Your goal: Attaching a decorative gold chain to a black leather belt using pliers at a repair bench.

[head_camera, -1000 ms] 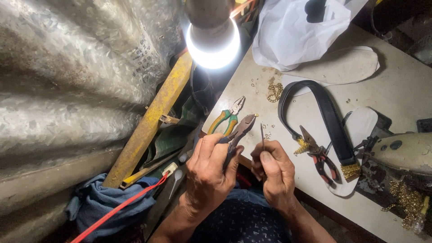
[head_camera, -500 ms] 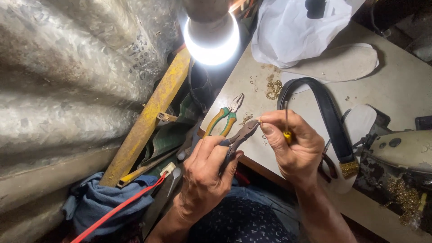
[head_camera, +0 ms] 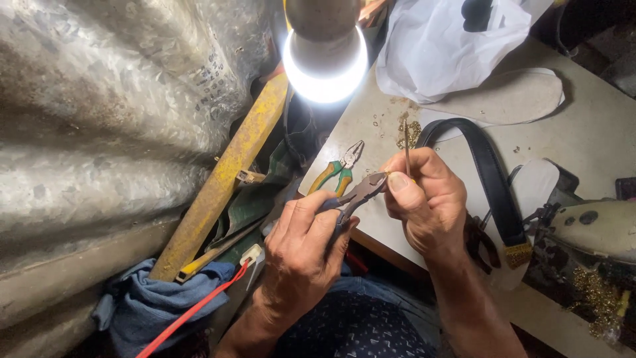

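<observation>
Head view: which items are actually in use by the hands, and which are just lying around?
In use:
left hand gripping dark pliers
right hand pinching a thin metal pin at the plier tips

Lying about:
green-and-orange pliers
black strap
white insole
white plastic bag
gold bits
lamp

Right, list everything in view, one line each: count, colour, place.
dark metal pliers: one, in left hand, tip meeting the right fingertips
thin metal rod: one, upright in right hand
green-and-orange-handled pliers: one, on table edge
black leather strap: one, looped on table
pale shoe insoles: two showing, on table
white plastic bag: one, top
glowing white bulb: one, overhead
yellow wooden bar: one, leaning left
blue cloth: one, bottom left
left hand: one
right hand: one
</observation>
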